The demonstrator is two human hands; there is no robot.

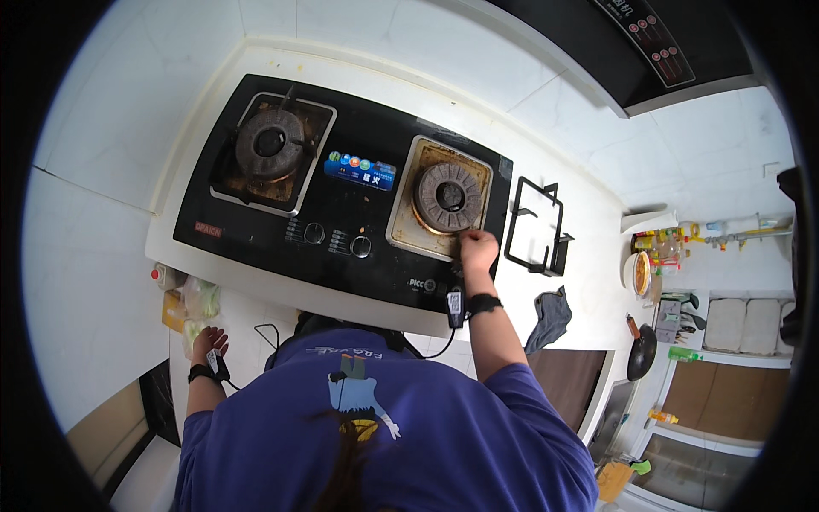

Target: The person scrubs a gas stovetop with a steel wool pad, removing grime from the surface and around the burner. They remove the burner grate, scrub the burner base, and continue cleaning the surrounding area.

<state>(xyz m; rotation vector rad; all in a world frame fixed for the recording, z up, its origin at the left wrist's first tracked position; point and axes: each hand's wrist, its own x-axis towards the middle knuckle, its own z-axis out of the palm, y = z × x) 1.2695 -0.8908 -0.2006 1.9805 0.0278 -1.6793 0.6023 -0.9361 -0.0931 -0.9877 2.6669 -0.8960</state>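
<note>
My right hand [478, 251], its fingers curled, is at the lower right corner of the drip tray [403, 232] around the right burner [449, 197] of a black gas stove [358, 256]. Whether something small is between its fingers cannot be told. My left hand [210, 340] hangs beside the counter's left front edge with its fingers apart, near a plastic bag of green vegetables [201, 297]. A black metal pan support [510, 233] lies on the white counter right of the stove. Another support stands around the left burner [269, 143]. Brown grime marks both trays.
A grey cloth [550, 315] lies on the counter below the loose support. Farther right are a bowl of food [640, 273], bottles [668, 243], a knife block [670, 317] and a wok [642, 352]. A range hood [691, 51] overhangs the upper right.
</note>
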